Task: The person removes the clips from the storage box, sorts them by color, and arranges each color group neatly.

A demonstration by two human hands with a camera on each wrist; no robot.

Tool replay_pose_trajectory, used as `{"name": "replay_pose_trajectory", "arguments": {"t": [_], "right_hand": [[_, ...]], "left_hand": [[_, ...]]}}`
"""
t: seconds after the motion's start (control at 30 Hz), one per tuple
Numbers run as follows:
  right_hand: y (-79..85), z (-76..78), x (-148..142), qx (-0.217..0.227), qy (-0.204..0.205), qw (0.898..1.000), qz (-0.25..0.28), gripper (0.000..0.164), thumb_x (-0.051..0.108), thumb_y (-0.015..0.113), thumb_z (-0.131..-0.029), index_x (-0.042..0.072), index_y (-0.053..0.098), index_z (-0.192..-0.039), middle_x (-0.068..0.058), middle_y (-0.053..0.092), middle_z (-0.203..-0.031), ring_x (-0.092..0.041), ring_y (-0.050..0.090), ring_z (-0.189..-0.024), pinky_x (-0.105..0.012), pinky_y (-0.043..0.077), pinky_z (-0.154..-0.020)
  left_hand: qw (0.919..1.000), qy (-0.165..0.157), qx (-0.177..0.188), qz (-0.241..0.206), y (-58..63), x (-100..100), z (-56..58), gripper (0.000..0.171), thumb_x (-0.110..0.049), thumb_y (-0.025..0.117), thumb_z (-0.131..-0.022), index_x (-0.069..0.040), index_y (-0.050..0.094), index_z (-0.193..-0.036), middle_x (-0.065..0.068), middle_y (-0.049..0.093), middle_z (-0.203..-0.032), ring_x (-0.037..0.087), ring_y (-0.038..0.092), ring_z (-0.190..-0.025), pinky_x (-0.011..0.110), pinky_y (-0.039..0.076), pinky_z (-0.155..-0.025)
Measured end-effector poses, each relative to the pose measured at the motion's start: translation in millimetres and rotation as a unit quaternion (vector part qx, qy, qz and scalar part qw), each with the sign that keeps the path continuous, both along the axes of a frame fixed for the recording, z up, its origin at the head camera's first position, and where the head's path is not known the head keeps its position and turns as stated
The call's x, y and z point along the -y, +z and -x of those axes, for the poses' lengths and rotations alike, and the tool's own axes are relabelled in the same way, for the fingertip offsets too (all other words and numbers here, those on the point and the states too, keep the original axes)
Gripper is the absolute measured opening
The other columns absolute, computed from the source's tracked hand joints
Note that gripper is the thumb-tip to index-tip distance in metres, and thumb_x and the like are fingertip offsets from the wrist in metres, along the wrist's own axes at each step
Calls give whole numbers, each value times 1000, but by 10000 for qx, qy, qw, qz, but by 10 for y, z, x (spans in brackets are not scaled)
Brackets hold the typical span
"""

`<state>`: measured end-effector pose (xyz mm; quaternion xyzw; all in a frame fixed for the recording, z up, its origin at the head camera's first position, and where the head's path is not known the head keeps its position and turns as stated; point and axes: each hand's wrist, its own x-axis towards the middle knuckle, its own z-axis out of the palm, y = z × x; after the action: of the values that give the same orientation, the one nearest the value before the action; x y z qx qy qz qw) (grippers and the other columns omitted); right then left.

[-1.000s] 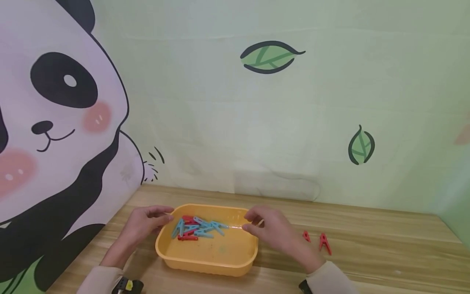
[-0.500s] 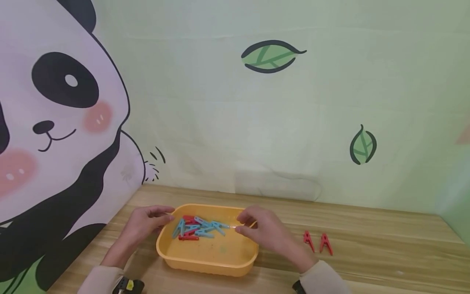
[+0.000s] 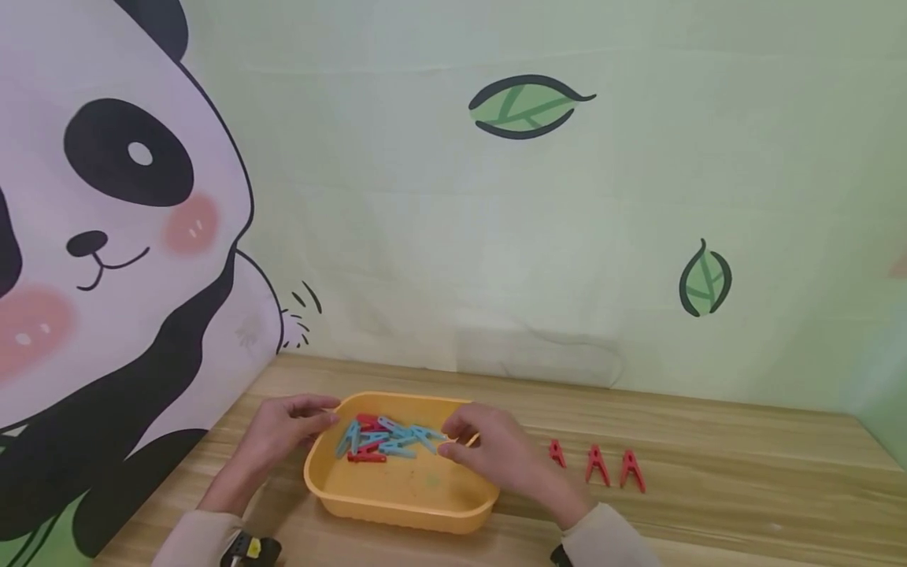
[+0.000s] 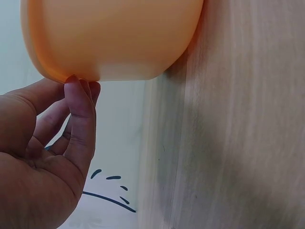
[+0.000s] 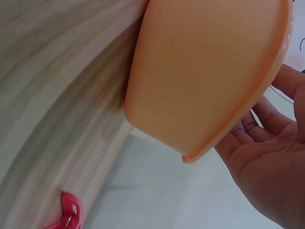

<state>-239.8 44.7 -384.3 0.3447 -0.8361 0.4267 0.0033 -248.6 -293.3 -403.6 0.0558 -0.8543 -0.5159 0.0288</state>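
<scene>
A yellow plastic basin (image 3: 404, 508) stands on the wooden table with blue clothespins (image 3: 397, 452) and red clothespins (image 3: 367, 457) heaped in its left part. My left hand (image 3: 278, 431) holds the basin's rim at the back left corner; in the left wrist view its thumb and fingertips meet the rim. Over the basin's right side reaches my right hand (image 3: 496, 449), thumb and fingers apart, with no clothespin visible between them. Its fingertips are right beside the rightmost blue clothespin. In the right wrist view the basin wall (image 5: 200, 67) hides part of the fingers.
To the right of the basin, three red clothespins lie in a row on the table, the outer one (image 3: 632, 471) farthest right. A light green wall (image 3: 397, 260) with leaf prints and a large panda picture (image 3: 127, 236) border the table.
My right hand has moved left, from the basin's right rim to over its inside. A third red clothespin has come into view beside the arm. The left hand stays at the rim.
</scene>
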Motion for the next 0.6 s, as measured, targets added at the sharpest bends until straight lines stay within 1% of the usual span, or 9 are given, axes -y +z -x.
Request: {"name": "replay_pose_trajectory", "arguments": {"t": [0.17, 0.27, 0.4, 0.47, 0.53, 0.6], "right_hand": [[9, -12, 58, 90, 83, 9999, -64, 21, 15, 78, -99, -2, 72, -108, -11, 72, -105, -22, 68, -93, -30, 58, -80], [6, -19, 98, 146, 166, 9997, -47, 20, 15, 78, -99, -1, 72, -108, -8, 72, -104, -20, 67, -92, -29, 57, -81], [-16, -23, 160, 150, 206, 9997, 10, 15, 14, 79, -98, 3, 73, -106, -3, 71, -102, -14, 66, -91, -27, 57, -81], [-13, -33, 197, 152, 207, 9997, 48, 15, 15, 79, -98, 4, 73, -106, -4, 71, -102, -12, 66, -91, -25, 57, -80], [-2, -44, 247, 119, 214, 9997, 89, 15, 15, 79, -98, 3, 73, -106, -7, 72, -103, -12, 67, -91, -25, 57, -80], [13, -60, 308, 137, 196, 9997, 92, 16, 16, 79, -98, 3, 73, -106, -9, 73, -104, -12, 67, -91, -25, 57, -80]], "left_hand": [[10000, 9, 15, 33, 11, -3, 15, 34, -18, 81, -97, 1, 76, -124, 11, 77, -107, 19, 66, -83, 33, 61, -73], [10000, -14, 16, 51, 8, 0, 10, 33, -18, 80, -97, 0, 76, -124, 10, 76, -105, 19, 66, -82, 33, 61, -72], [10000, -8, 20, 16, -6, -10, -7, 32, -16, 80, -97, 1, 76, -124, 9, 76, -103, 19, 66, -82, 33, 61, -72], [10000, 10, 1, 1, -8, -17, -12, 31, -15, 80, -97, 1, 76, -123, 9, 76, -103, 19, 66, -82, 32, 61, -72], [10000, 24, -23, 6, -6, -22, -12, 31, -15, 80, -97, 1, 77, -123, 10, 77, -104, 19, 66, -81, 32, 61, -72], [10000, -25, -68, 36, -1, -18, -5, 31, -15, 80, -97, 2, 76, -123, 10, 77, -103, 19, 66, -81, 32, 61, -71]]}}
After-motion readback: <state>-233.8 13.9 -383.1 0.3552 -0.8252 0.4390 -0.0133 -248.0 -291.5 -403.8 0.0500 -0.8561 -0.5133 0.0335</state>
